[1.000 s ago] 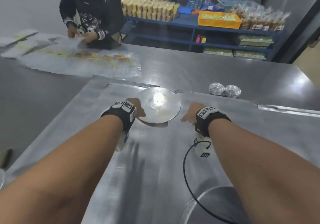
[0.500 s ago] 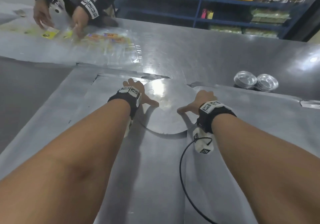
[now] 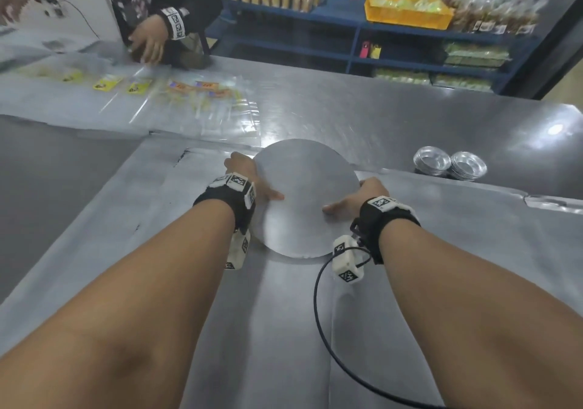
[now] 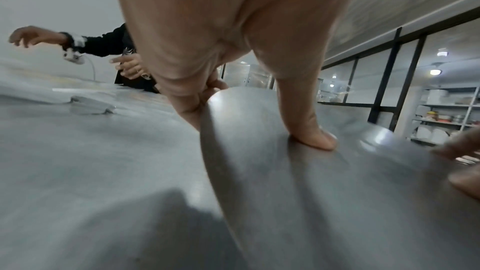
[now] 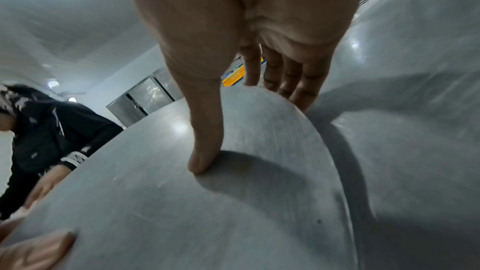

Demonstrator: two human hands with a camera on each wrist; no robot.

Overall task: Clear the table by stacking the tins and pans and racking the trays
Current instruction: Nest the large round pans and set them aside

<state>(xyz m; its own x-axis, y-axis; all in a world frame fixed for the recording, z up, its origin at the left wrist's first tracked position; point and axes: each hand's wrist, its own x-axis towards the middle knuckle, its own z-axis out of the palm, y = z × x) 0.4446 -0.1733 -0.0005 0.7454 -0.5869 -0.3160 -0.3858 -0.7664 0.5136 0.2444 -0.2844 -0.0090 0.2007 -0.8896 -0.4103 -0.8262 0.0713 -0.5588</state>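
A round flat metal pan (image 3: 304, 197) is lifted a little off the steel table (image 3: 410, 124), held between both hands. My left hand (image 3: 252, 181) grips its left rim, thumb on top (image 4: 314, 139) and fingers under the edge. My right hand (image 3: 353, 198) grips the right rim the same way, thumb pressed on the top face (image 5: 205, 161), fingers curled behind the edge (image 5: 291, 83). The pan fills the lower part of both wrist views (image 4: 324, 192) (image 5: 194, 202). Two stacks of small round tins (image 3: 449, 164) stand to the right on the table.
Flat metal sheets (image 3: 126, 219) cover the near table under my arms. Another person (image 3: 151, 39) handles clear plastic bags (image 3: 189, 99) at the far left. Blue shelves (image 3: 378, 29) with packed goods and a yellow crate (image 3: 407, 14) stand behind the table.
The pan has been raised off the table and drawn toward me, both thumbs now lying further onto its top. The other person's hands have shifted away from the bags.
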